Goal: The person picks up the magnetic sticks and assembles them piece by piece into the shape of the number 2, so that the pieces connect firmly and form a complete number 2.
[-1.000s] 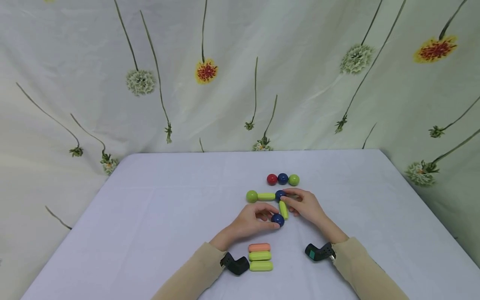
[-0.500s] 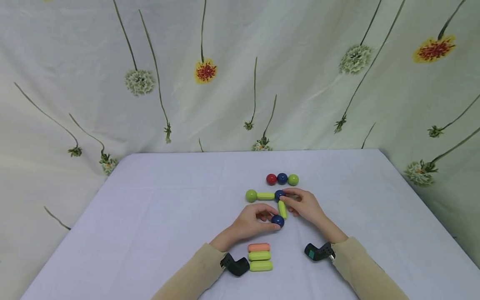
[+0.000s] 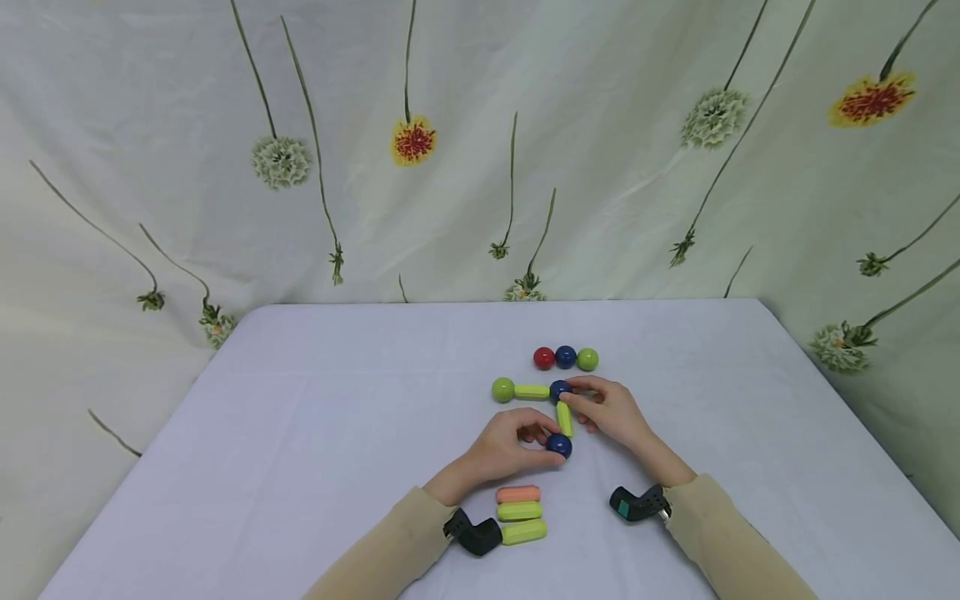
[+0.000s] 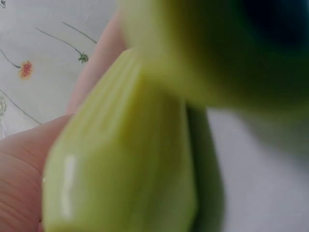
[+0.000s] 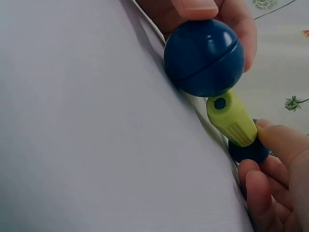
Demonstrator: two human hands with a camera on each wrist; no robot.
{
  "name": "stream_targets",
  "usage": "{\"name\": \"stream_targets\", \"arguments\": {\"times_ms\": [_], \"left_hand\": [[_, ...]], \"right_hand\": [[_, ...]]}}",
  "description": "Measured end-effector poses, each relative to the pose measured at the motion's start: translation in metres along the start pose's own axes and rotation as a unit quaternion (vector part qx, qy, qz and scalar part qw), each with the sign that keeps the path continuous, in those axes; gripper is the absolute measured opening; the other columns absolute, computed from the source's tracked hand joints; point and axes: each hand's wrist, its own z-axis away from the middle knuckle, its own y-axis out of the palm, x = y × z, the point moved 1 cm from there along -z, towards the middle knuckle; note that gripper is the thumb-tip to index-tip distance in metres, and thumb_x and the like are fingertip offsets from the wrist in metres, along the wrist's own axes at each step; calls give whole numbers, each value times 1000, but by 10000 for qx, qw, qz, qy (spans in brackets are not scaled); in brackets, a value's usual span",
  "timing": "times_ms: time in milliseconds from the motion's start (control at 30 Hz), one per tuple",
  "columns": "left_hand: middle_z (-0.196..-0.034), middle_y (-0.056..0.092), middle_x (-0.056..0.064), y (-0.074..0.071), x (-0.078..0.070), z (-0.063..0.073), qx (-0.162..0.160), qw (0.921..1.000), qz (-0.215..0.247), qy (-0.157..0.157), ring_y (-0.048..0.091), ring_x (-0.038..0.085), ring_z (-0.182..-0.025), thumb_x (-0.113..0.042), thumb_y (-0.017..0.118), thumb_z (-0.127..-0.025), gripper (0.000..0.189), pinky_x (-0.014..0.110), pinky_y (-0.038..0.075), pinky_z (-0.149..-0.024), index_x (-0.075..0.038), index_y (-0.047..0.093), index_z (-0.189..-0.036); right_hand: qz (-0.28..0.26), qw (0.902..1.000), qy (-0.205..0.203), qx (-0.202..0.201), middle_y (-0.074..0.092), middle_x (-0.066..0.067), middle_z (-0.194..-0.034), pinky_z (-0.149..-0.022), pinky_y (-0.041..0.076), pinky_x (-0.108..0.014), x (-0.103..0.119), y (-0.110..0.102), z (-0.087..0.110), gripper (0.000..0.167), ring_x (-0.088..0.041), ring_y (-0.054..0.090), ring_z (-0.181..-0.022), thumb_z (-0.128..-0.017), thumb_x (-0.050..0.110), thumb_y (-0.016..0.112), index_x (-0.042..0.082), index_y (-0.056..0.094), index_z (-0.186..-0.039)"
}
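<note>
My left hand (image 3: pixel 506 443) holds a dark blue ball (image 3: pixel 558 446) between thumb and fingers, low over the table. With thumb and forefinger my right hand (image 3: pixel 611 410) pinches a second blue ball (image 3: pixel 559 391) farther back. A yellow-green rod (image 3: pixel 564 419) runs between the two balls. In the right wrist view that rod (image 5: pixel 232 121) shows a holed end close under the nearer blue ball (image 5: pixel 205 59); whether they touch I cannot tell. Another yellow-green rod (image 3: pixel 532 391) links the right hand's ball to a green ball (image 3: pixel 502 389) on the left.
Behind the hands, a red ball (image 3: pixel 543 358), a blue ball (image 3: pixel 566 357) and a green ball (image 3: pixel 588 359) stand in a row. An orange rod (image 3: pixel 518 494) and two yellow-green rods (image 3: pixel 519 512) lie beside my left wrist's black camera (image 3: pixel 480 536), which adjoins the nearest rod.
My left hand has drawn its blue ball slightly nearer to me. The rod nearest the left wrist camera has turned a little. The right hand stays in place.
</note>
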Motion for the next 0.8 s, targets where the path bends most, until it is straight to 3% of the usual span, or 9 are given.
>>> {"name": "stream_targets", "arguments": {"times_ms": [800], "left_hand": [[-93, 64, -8, -1, -1, 0, 111, 9999, -55, -37, 59, 8, -84, -25, 81, -74, 34, 24, 47, -76, -15, 68, -104]], "right_hand": [[26, 10000, 21, 15, 57, -2, -63, -48, 45, -25, 2, -1, 1, 40, -16, 52, -50, -86, 34, 68, 8, 64, -116]]}}
